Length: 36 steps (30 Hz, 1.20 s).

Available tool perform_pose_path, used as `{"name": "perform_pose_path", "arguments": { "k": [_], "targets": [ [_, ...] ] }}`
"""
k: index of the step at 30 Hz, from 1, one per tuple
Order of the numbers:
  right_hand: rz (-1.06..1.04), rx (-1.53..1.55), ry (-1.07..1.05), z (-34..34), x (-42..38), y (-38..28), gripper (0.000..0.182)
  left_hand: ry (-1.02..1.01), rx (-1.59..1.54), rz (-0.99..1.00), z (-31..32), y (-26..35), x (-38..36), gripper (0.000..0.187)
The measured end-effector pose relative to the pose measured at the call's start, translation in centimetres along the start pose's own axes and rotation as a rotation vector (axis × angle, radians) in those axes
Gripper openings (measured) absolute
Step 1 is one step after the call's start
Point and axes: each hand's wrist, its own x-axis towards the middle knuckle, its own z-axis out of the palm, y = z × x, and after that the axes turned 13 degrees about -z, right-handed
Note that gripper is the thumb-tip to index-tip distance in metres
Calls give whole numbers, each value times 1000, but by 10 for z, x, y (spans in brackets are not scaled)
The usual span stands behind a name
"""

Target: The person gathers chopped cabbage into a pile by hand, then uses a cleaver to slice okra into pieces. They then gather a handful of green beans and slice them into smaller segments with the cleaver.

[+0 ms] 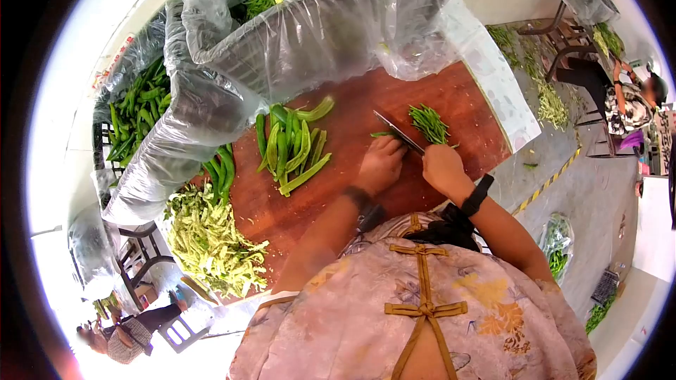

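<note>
My right hand (446,172) is closed around the handle of a knife (391,127), whose blade points up and left over the brown cutting board (345,109). Beside the blade, the curled fingers of my left hand (381,166) press on a green pepper piece (381,134), mostly hidden under them. Right of the blade lies a small heap of green pepper shreds (429,124). Further left on the board rest several split green peppers (294,148), some with the pale inner side up.
A plastic-lined crate (317,35) of green shreds stands behind the board. Another at left holds whole green peppers (141,116). Pale pepper trimmings (211,243) are piled at the board's left edge. Two other people sit farther off, one right (630,102), one lower left (130,338).
</note>
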Motion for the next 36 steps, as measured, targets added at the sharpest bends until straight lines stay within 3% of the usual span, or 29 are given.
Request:
{"name": "perform_pose_path", "arguments": {
  "k": [5, 7, 14, 23, 29, 32, 36],
  "targets": [
    [-77, 30, 95, 11, 33, -3, 18, -46, -24, 4, -4, 3, 2, 27],
    [-25, 59, 37, 7, 37, -4, 19, -19, -4, 24, -1, 1, 2, 28],
    [-22, 18, 74, 2, 11, 2, 20, -28, -15, 89, 0, 1, 0, 30],
    [106, -41, -83, -11, -20, 3, 17, -102, 20, 60, 2, 1, -2, 31],
    [-84, -49, 151, 16, 18, 3, 14, -173, 100, 42, -2, 5, 1, 32],
    [59, -59, 192, 12, 16, 16, 19, -43, 91, 121, 6, -2, -5, 33],
    [103, -57, 177, 7, -7, 30, 23, -25, 19, 138, 11, -8, -4, 35]
  ]
}}
